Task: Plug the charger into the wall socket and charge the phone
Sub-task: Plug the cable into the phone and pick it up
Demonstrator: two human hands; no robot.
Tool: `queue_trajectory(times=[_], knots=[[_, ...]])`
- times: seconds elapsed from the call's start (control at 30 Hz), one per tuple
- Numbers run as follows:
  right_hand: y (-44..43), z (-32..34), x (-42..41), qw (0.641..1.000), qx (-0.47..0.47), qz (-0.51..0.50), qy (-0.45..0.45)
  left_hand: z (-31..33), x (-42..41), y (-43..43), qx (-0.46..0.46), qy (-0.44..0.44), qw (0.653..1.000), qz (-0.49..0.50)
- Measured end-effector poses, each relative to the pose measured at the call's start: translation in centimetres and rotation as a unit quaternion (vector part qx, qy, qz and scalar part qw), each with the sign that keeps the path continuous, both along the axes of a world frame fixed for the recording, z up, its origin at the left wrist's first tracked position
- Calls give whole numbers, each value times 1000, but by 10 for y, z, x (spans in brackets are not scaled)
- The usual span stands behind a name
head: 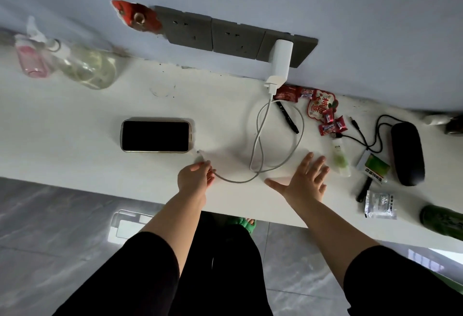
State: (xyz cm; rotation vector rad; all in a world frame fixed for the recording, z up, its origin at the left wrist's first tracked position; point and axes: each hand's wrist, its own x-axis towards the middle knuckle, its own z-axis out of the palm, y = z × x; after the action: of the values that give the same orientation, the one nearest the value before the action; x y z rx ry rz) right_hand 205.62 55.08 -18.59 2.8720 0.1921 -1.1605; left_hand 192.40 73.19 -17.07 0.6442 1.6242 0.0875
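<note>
My left hand (194,177) pinches the white cable (260,140) near its free plug, just beside the phone (155,136) lying face up on the counter (75,127). My right hand (304,177) hovers spread open, empty. The charger (279,65) sits in the wall socket (288,50).

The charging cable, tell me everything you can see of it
The charging cable is thin and white to pale grey, apparently rubbery. It leaves the white charger, already in the grey wall socket, drops to the white table, and lies in loose crossing loops. Its free end runs left through the left hand, which pinches it; the connector tip sits near the phone, not yet plugged in.
</note>
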Motion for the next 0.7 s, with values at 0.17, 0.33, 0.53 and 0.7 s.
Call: queue_trajectory(times=[0.17, 0.33, 0.53, 0.7], knots=[[-1, 5, -7, 999, 14, 48, 11, 11, -18, 5, 2, -43, 999, -14], [6, 32, -23, 987, 34, 148, 58, 40, -39, 11, 25, -66, 997, -25], [66, 92, -56, 978, 126, 146, 76, 65, -59, 37, 73, -105, 991, -45], [155, 122, -75, 945, 280, 149, 77, 65, -80, 70, 88, -104, 990, -32]])
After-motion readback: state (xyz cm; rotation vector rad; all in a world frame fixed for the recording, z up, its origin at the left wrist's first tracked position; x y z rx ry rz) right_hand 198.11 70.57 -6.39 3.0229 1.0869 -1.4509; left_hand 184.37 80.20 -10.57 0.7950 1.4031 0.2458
